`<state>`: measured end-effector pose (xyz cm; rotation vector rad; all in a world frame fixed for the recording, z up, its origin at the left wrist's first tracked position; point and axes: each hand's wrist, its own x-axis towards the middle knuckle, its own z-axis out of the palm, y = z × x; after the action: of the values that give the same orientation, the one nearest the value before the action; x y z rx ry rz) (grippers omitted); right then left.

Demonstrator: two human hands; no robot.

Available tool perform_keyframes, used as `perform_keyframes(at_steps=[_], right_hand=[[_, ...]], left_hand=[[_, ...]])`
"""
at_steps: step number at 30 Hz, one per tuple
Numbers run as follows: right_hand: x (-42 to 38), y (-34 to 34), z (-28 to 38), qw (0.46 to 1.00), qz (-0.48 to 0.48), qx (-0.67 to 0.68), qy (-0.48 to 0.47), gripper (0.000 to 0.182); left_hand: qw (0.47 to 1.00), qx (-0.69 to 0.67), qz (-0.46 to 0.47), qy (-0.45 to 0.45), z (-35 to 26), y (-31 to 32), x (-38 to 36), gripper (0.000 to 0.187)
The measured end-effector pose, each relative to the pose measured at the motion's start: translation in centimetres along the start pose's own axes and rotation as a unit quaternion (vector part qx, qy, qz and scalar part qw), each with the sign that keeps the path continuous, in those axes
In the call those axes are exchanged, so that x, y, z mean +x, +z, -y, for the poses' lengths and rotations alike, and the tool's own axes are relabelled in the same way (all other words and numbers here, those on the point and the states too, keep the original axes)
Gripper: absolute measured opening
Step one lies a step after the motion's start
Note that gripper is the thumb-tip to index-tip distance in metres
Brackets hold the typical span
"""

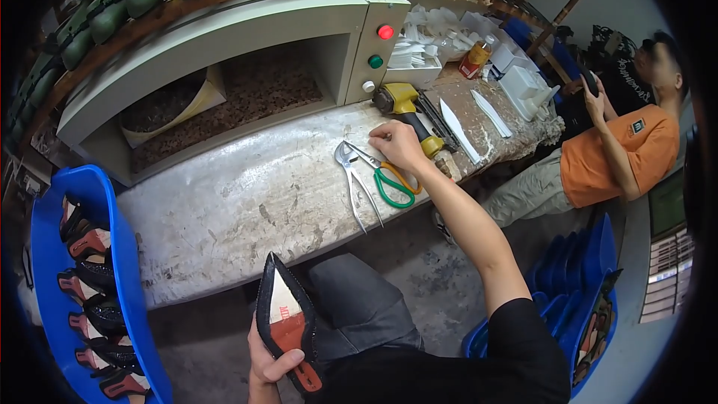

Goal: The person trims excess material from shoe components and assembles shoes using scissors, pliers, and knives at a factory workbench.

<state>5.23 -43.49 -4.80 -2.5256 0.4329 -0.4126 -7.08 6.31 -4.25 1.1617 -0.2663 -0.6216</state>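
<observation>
My left hand (268, 365) grips a black pointed shoe upper (285, 318) with a red and white insole, sole side up, low over my lap. My right hand (399, 144) reaches across the worn workbench (247, 209), fingers pinched near the bench surface, beside the green-handled scissors (389, 177) and metal lasting pliers (355, 183). Whether the fingers hold a small thing I cannot tell. A yellow pneumatic stapler (407, 108) lies just behind that hand.
A blue crate (52, 269) at left holds several black and red shoes. A heating cabinet (224, 52) with red and green buttons stands behind the bench. White insole pieces (460, 131) lie at right. A person in an orange shirt (613, 157) sits at right. More blue crates (576, 292) stand lower right.
</observation>
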Motion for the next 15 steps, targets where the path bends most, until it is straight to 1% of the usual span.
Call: perform_keyframes(at_steps=[2,6,7,9,11,15], right_hand=[[-0.4,0.5,-0.3,1.0,-0.015,0.005,0.015,0.022],[-0.3,2.2,-1.5,0.991,-0.086,-0.078,-0.065,0.018],[-0.2,1.8,-1.5,0.991,-0.086,-0.077,-0.065,0.018],[0.4,0.1,-1.7,1.0,-0.019,0.01,0.009,0.016],[0.8,-1.1,-1.6,0.991,0.047,0.096,0.082,0.015],[1.2,-1.0,-0.7,0.992,0.063,0.046,0.1,0.016]], left_hand=[[1.0,0.004,0.002,0.001,-0.2,0.2,0.0,0.091],[1.0,-0.009,-0.011,-0.001,-0.7,1.3,0.4,0.091],[1.0,-0.008,-0.012,-0.001,-0.8,1.4,0.4,0.091],[1.0,-0.001,-0.002,0.002,-0.8,1.4,0.3,0.091],[1.0,0.006,0.008,0.005,-0.7,1.4,0.1,0.091],[1.0,0.018,0.015,0.013,-0.6,1.4,0.1,0.092]])
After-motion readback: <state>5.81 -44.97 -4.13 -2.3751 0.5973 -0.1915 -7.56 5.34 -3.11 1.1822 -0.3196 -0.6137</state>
